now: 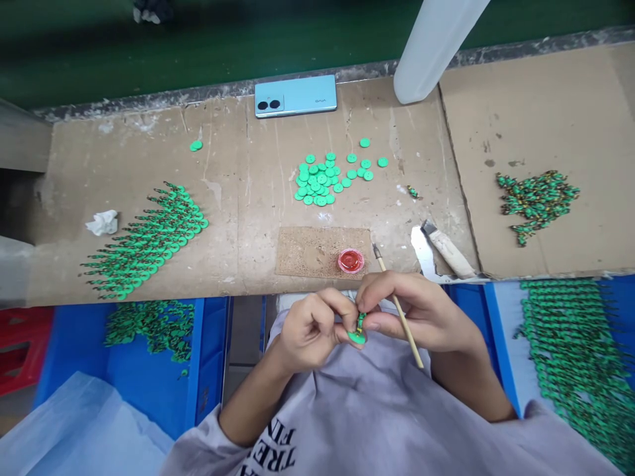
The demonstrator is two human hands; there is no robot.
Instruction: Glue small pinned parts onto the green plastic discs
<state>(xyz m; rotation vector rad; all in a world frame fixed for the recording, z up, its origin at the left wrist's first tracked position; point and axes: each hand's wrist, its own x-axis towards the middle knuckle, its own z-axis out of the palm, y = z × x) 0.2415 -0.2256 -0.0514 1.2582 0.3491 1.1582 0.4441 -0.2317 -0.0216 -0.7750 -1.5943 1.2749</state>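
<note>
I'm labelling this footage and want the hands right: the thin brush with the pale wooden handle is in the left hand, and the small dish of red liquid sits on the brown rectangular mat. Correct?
The hand is wrong: the head view shows the thin brush with the pale wooden handle in the right hand. The small dish of red liquid does sit on the brown rectangular mat.

Small green-gold figure [361, 321], near upright, touching round green disc [356, 338], between hands [308, 330]; pale-handled brush [407, 334] tilted.
</note>
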